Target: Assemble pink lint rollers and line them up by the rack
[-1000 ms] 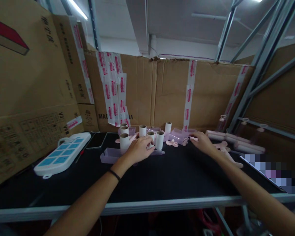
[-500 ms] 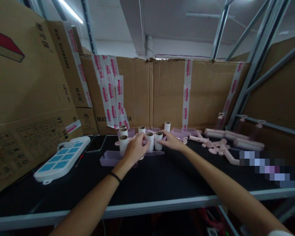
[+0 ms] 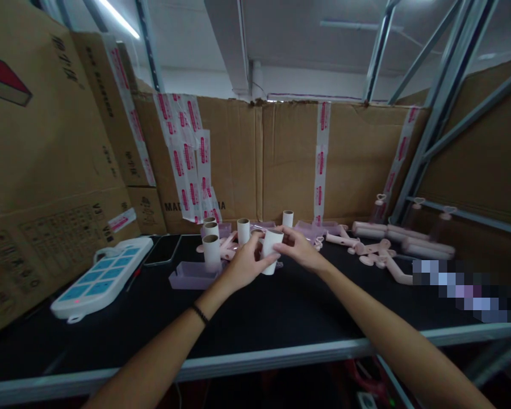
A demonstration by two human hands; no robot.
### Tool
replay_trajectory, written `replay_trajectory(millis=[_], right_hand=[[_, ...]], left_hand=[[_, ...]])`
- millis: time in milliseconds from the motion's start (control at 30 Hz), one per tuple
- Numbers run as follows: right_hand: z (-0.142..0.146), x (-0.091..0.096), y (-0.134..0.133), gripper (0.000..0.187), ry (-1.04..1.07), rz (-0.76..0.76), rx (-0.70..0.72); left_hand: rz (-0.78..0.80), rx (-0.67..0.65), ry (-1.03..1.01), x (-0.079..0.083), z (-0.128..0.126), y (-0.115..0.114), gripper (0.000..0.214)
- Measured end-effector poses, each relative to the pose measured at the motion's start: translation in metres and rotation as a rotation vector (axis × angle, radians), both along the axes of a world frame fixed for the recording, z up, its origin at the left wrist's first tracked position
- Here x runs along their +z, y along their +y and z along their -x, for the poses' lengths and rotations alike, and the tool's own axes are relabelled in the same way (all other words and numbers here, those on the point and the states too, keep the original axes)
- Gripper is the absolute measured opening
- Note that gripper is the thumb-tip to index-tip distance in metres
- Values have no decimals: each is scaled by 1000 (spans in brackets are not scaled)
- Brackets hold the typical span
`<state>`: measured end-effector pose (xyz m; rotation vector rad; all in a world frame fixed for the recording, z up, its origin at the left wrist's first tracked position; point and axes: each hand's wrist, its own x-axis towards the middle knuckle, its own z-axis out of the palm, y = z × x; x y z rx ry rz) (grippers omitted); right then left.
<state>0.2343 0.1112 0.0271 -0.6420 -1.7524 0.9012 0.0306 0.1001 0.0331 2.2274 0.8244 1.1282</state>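
Observation:
A white cardboard tube (image 3: pixel 271 250), slightly tilted, is held between my two hands just over the black tabletop. My right hand (image 3: pixel 300 250) grips its upper right side, thumb in front. From the left, my left hand (image 3: pixel 249 262) closes on the same tube with its thumb across the lower front. Behind my left fingers, the rim of another tube shows in part. Several more white tubes stand upright close by, such as one tube (image 3: pixel 212 251) to the left and one tube (image 3: pixel 243 230) behind. A translucent purple tray (image 3: pixel 187 278) lies left of my left hand.
A white power strip (image 3: pixel 104 278) and a dark phone (image 3: pixel 163 250) lie at the left. Pale pink plastic parts (image 3: pixel 377 253) and pink cylinders (image 3: pixel 428 249) are spread at the right. Cardboard walls (image 3: pixel 289 159) enclose the back; a metal edge (image 3: pixel 281 359) runs along the front.
The front right tube has been lifted and tilted toward me. My left hand has shifted right from the neighbouring tube onto it, and my right hand has closed around it.

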Motion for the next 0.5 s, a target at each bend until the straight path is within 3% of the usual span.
replay_trajectory(millis=[67,133,267,333,500], right_hand=[[-5,-5,8,41,-53,-80,-83],[-18,-12,19,39,-224,-181,-300],[-43,-32,38,31,-867,-307,-696],[-47,-40,43,33,-1043,-306,-768],[-42,-46,49,32,-1089,-307,-782]], left_hand=[[34,-10,-53,-1,0,2,49],[28,28,-102,0,2,2,43],[-65,105,-99,3,4,0,36],[-98,107,-72,3,4,-2,36],[-165,94,4,1,6,-4,41]])
